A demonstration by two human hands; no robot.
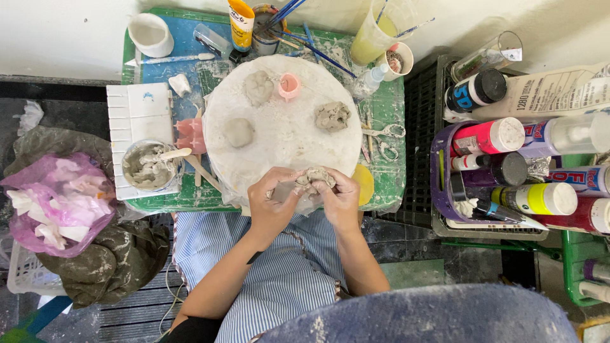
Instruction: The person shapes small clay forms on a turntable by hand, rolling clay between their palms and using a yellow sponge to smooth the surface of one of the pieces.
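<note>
Both hands meet at the near edge of a round white turntable (286, 136). My left hand (270, 206) and my right hand (341, 202) together pinch a grey lump of wet clay (312, 180), fingers pressed into it from both sides. On the turntable lie three more clay lumps: one at the far side (258, 86), one at the left (239, 131), one rough piece at the right (332, 116). A small pink cup (289, 84) stands near the far edge.
A bowl of clay slip with a stick (149, 166) sits left of the turntable beside a white palette (138, 114). Scissors (384, 134), brushes and cups crowd the green table's far side. Paint bottles fill a purple basket (438, 165) at right. A pink bag (54, 200) lies left.
</note>
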